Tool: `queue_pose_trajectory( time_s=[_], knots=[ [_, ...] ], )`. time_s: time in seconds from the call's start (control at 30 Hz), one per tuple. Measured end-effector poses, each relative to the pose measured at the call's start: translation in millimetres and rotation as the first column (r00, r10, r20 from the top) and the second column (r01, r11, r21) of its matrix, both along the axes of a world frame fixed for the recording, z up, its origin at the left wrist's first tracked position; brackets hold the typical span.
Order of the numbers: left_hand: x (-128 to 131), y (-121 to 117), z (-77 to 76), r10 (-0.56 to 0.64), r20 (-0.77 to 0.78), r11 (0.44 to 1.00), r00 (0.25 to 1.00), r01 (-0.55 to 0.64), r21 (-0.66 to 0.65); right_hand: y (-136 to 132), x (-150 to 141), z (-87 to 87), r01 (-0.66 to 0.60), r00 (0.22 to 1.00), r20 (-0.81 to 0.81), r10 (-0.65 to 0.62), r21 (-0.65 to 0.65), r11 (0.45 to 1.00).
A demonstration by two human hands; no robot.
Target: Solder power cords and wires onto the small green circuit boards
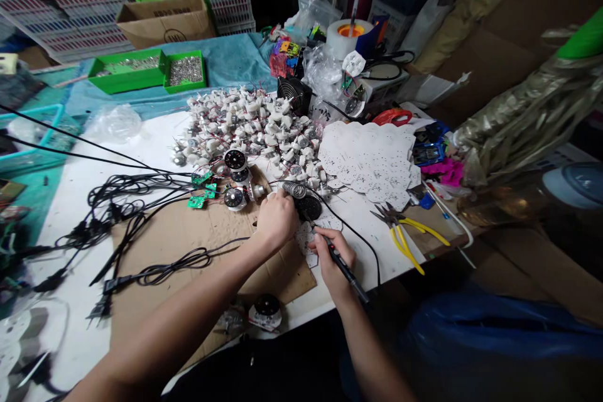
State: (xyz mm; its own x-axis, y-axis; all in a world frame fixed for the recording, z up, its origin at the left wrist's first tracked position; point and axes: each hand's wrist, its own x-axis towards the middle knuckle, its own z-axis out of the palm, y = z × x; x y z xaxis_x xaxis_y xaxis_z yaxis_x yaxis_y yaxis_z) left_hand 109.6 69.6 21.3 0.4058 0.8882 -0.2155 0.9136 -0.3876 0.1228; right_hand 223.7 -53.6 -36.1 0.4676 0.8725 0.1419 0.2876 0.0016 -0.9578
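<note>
Soldering iron [348, 274] is gripped in my right hand [334, 256], tip near the round black base [309, 207] ahead; my left hand [277, 217] curls beside the metal coil [294, 189], contents hidden.

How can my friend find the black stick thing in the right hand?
Find the big brown cardboard sheet on the white tabletop, then look just past its right edge to the person's right hand. The black pen-shaped tool is in that hand's grip. Unlike the thin, curving black cable nearby, it is thick and straight.
</note>
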Motion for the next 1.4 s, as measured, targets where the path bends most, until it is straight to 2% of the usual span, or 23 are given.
queue_pose_trajectory(
  time_s=[0.33, 0.6, 1.1, 1.27, 1.4],
  knots=[
    [1, -1, 1.7, 0.007, -0.017, 1.0, 1.0, -0.007, 0.006, 2, -1, -0.4, 0.026, 0.998, -0.06, -0.026, -0.004, 1.0],
    [1, 0, 0.9, 0.003, -0.009, 1.0, 1.0, -0.003, 0.003, 0, -3, -1.6, 0.0, 0.996, 0.086, 0.0, -0.001, 1.0],
    [0, 0, 1.6, 0.019, 0.037, 1.0, 0.999, -0.02, 0.002, -3, -1, 2.6, -0.001, 0.997, 0.077, 0.0, 0.019, 1.0],
    [-9, -6, 0.5, 0.054, 0.201, 0.999, 0.978, -0.052, -0.015, -6, 0, -0.6, 0.053, 0.997, 0.049, -0.056, 0.068, 0.996],
    [-29, -19, 2.0, 0.081, 0.468, 0.997, 0.88, -0.067, -0.048, -8, 0, 1.7, 0.063, 0.997, 0.032, -0.066, 0.08, 0.995]
  ],
)
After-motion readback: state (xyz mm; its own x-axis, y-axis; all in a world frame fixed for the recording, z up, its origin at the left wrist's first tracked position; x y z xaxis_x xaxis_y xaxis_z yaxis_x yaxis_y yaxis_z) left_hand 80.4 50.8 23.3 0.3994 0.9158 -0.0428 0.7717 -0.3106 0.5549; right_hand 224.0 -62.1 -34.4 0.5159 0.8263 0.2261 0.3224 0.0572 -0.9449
